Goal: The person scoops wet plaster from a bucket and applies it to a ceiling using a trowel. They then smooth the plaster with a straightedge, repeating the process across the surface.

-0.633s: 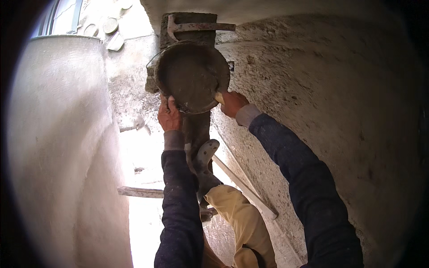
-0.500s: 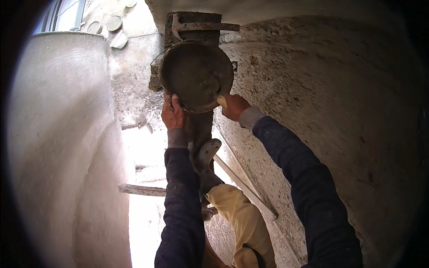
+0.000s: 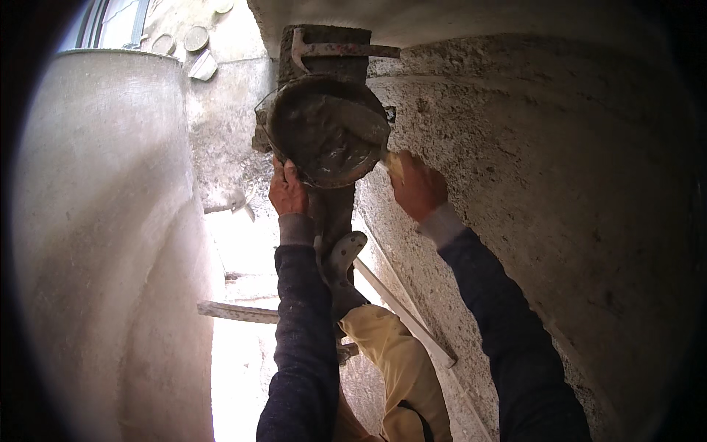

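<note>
A dark round bucket (image 3: 281,151) of wet grey mortar (image 3: 313,129) stands on a plank. My left hand (image 3: 289,193) grips its near-left rim, fingers on the edge. With my right hand (image 3: 418,186) I hold a trowel (image 3: 361,120) by its pale handle, closed around it at the bucket's right side. The trowel's blade, coated with mortar, lies across the right part of the bucket, over the mix. Past the bucket's far rim, a hammer (image 3: 346,50) lies across the plank, its head to the left.
The narrow dark plank (image 3: 335,210) runs beneath the bucket toward my boot (image 3: 346,254). A rough wall (image 3: 515,162) rises on the right, a smooth curved wall (image 3: 110,184) on the left. Wooden bars (image 3: 405,313) cross lower down. Small round containers (image 3: 196,38) sit far below at upper left.
My right hand has moved right, and the trowel blade, earlier sunk in the mortar, now shows at the bucket's right. The mortar surface is stirred up. My left hand stays on the rim.
</note>
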`<act>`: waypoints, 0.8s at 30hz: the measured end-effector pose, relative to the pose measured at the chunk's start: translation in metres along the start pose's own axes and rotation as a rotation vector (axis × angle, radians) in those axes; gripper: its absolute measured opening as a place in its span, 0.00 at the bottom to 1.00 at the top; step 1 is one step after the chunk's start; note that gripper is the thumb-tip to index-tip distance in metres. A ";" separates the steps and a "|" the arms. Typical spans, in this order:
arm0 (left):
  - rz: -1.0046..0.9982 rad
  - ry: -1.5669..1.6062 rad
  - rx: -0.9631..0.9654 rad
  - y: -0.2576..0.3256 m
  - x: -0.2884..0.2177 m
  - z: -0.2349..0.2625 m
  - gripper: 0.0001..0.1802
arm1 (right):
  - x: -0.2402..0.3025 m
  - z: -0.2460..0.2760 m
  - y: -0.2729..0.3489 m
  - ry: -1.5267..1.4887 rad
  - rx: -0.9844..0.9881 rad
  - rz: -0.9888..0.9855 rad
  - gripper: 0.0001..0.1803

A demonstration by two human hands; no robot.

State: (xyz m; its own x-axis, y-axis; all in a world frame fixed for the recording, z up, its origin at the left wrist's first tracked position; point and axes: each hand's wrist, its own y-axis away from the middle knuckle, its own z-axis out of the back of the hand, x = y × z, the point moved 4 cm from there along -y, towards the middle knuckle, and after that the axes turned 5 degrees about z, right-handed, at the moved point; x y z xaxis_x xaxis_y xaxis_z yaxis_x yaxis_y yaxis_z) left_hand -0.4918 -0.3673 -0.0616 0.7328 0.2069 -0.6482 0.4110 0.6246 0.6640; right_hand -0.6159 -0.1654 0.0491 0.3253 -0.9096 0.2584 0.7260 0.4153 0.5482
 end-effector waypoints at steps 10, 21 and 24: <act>0.018 -0.026 0.059 0.006 -0.012 -0.012 0.28 | -0.006 -0.032 -0.001 0.034 0.268 0.149 0.18; -0.140 -0.229 -0.021 0.007 -0.020 -0.029 0.26 | -0.025 -0.039 -0.048 0.159 -0.003 -0.034 0.15; -0.117 -0.271 -0.052 0.003 -0.008 -0.025 0.26 | -0.006 -0.066 -0.039 0.052 0.136 0.003 0.18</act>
State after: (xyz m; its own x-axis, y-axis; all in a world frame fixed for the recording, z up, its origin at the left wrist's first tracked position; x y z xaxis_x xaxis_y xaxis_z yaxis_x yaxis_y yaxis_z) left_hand -0.5098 -0.3481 -0.0639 0.8027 -0.0729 -0.5919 0.4783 0.6715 0.5659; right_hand -0.6064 -0.1770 -0.0262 0.3610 -0.9061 0.2204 0.6373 0.4123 0.6510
